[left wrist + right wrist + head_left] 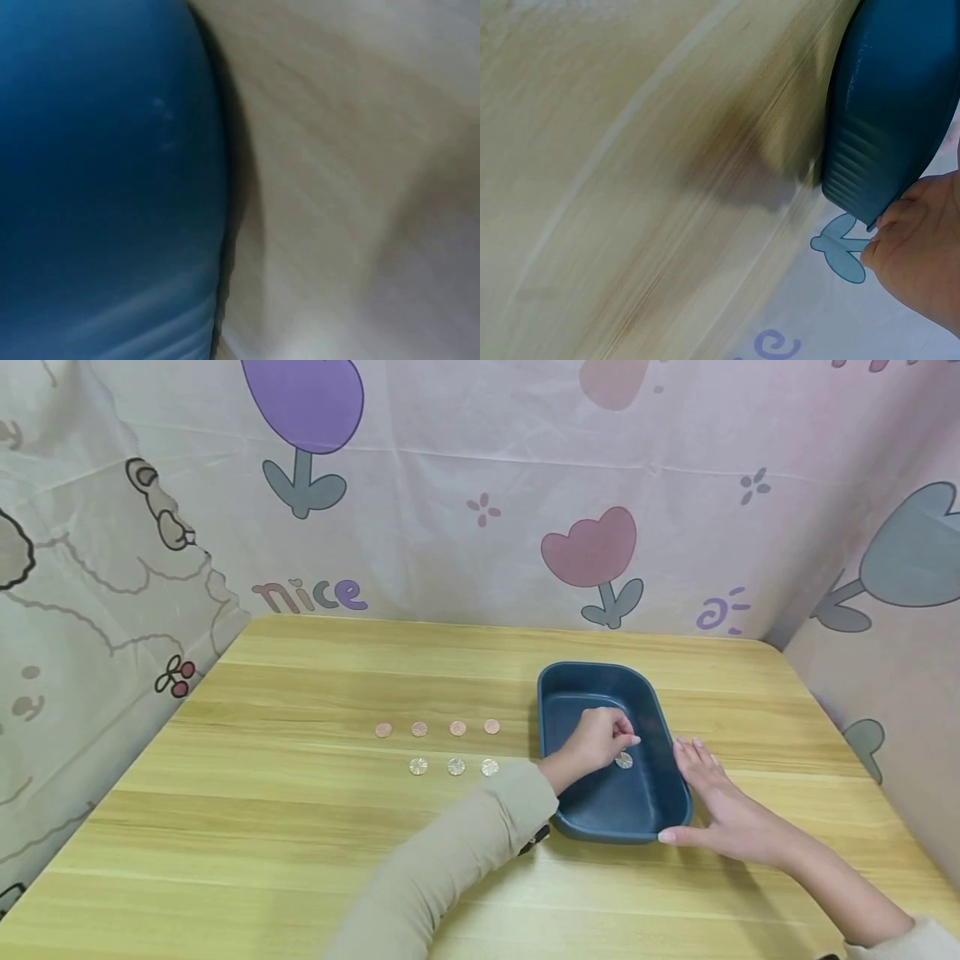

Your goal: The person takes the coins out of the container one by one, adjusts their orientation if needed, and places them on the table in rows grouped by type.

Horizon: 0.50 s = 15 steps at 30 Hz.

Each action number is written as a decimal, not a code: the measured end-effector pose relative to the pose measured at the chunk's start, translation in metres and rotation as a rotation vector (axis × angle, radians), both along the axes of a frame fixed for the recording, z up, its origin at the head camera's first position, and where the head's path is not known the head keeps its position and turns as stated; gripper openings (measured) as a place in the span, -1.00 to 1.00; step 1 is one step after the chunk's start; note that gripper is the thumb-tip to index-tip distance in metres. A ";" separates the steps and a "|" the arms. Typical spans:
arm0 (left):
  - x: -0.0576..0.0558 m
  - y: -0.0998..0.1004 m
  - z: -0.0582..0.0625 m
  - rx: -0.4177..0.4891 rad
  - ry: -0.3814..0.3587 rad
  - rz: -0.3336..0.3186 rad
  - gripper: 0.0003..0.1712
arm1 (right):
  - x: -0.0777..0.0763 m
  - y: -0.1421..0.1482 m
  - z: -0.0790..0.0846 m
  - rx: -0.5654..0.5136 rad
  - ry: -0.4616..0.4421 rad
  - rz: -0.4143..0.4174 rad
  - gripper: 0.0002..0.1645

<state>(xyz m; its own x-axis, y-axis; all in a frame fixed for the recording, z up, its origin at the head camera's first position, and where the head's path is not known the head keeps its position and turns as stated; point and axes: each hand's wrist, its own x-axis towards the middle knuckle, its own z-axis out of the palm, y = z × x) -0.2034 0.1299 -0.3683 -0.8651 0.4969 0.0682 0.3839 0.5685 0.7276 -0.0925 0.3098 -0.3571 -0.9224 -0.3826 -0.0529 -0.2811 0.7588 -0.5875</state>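
My left hand point(597, 739) reaches over the near-left wall of a dark blue rectangular tray point(600, 817), its fingers bent and its thumb pointing right. One small shiny gold-coloured coin point(624, 760) lies on the tray floor just below the thumb tip. I cannot tell whether anything sits between those fingertips. Outside the tray on the right, my right hand point(723, 806) rests with straight, spread fingers along the wall and its thumb at the near corner of the rim. In the right wrist view that hand point(922, 255) touches the rim; the left wrist view has only the tray's outer wall point(112, 180) and tabletop.
Left of the tray on the wood-grain table point(262, 827) lie two rows of coins: several copper-coloured coins point(418, 729) behind, and three gold-coloured coins point(456, 767) in front. A printed cloth point(450, 568) hangs behind the table and along both sides.
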 end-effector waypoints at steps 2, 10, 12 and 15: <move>-0.002 0.004 -0.003 -0.121 -0.020 -0.014 -0.88 | 0.000 0.000 0.000 0.000 0.004 0.003 0.31; -0.006 0.009 -0.007 -0.415 0.002 -0.138 -0.74 | 0.001 0.000 -0.001 -0.005 0.011 0.009 0.30; -0.005 0.008 -0.007 -0.437 0.026 -0.158 -0.72 | 0.001 0.000 -0.001 -0.004 0.013 0.008 0.30; -0.004 0.008 -0.007 -0.455 0.053 -0.178 -0.75 | 0.001 0.000 -0.001 -0.003 0.016 0.007 0.30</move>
